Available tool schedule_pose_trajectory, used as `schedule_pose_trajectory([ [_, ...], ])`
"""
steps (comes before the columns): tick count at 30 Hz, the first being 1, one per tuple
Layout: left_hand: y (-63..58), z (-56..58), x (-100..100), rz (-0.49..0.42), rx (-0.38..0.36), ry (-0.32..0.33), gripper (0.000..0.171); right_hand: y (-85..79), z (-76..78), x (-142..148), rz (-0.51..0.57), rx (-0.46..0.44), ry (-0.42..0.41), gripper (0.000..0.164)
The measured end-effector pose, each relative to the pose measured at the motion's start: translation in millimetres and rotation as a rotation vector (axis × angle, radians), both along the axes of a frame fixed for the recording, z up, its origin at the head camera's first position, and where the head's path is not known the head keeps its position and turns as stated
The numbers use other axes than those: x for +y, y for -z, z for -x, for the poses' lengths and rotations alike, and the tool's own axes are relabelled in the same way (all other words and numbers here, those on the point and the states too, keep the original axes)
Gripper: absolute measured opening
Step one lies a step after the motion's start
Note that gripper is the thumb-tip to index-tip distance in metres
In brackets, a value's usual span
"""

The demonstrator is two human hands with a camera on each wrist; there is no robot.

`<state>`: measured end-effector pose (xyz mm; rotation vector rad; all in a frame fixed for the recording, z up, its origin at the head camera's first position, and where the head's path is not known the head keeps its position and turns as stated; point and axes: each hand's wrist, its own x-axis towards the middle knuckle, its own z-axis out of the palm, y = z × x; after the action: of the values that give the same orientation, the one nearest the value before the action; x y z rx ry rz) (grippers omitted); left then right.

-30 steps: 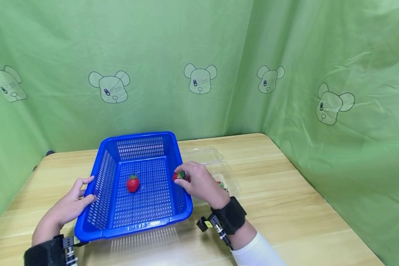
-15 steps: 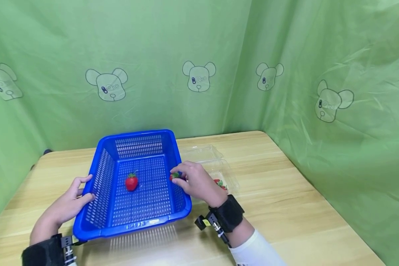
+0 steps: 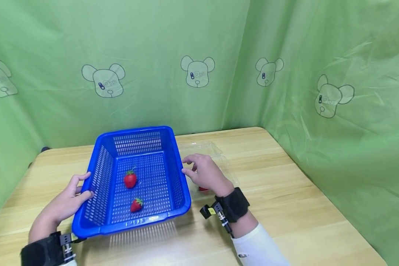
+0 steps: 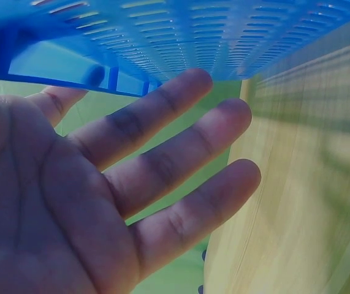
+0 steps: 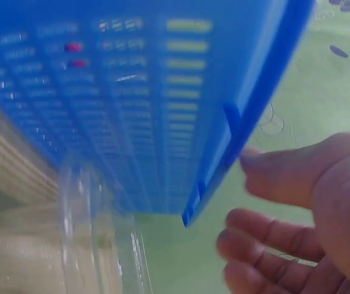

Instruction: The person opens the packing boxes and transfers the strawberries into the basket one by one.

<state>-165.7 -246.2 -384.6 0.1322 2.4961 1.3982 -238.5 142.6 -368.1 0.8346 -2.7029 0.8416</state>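
My left hand (image 3: 64,201) holds the left rim of a blue perforated plastic basket (image 3: 131,223), thumb over the rim. In the left wrist view the other fingers (image 4: 193,202) extend under the rim beside the basket wall. Two red strawberries with green tops lie on the basket's floor: a larger strawberry (image 3: 130,180) near the middle and a smaller strawberry (image 3: 136,205) nearer the front. Beside the right rim, my right hand (image 3: 206,174) has loosely bent fingers with nothing between them. Its thumb (image 5: 279,174) is close to the rim; whether they touch I cannot tell.
A clear plastic clamshell box (image 3: 199,148) lies open right of the basket, partly hidden by the right hand. A bit of red strawberry (image 3: 203,188) shows under that hand. Green curtains (image 3: 219,44) enclose the wooden table (image 3: 286,207).
My right hand has let go of the smaller strawberry, which now lies on the basket's floor, and has moved out to the right rim. The left hand keeps its hold.
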Motion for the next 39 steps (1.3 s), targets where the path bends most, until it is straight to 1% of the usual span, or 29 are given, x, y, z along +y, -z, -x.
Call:
schedule_pose_trajectory([
  [6,-1.7,0.6,0.2,0.01,0.002,-0.005,0.063,2.2,5.7,7.5,-0.062,-0.148,0.094,0.021],
  [9,-2.1,0.4,-0.1,0.023,0.003,-0.005,0.063,4.3,7.9,11.1,-0.128,-0.228,0.12,0.024],
  [12,-2.5,-0.3,-0.2,0.03,0.004,-0.005,0.062,7.2,9.9,14.7,-0.201,-0.283,0.123,0.025],
  [14,-2.6,-0.8,-0.1,0.032,0.005,-0.005,0.062,9.1,11.0,17.1,-0.236,-0.302,0.116,0.024],
  [21,-1.6,-1.5,0.0,0.005,-0.004,-0.004,0.063,16.2,12.7,21.9,-0.291,-0.404,0.096,0.017],
  [27,-1.2,-1.2,-0.5,0.002,-0.008,-0.006,0.064,21.3,11.8,23.3,-0.318,-0.445,0.079,0.012],
  [34,-1.0,-1.9,-0.1,-0.009,-0.006,-0.002,0.064,26.4,11.2,21.2,-0.321,-0.486,0.101,0.013],
  [39,-0.7,-0.9,0.8,-0.01,-0.001,-0.002,0.063,28.5,11.4,19.9,-0.359,-0.473,0.105,0.013],
])
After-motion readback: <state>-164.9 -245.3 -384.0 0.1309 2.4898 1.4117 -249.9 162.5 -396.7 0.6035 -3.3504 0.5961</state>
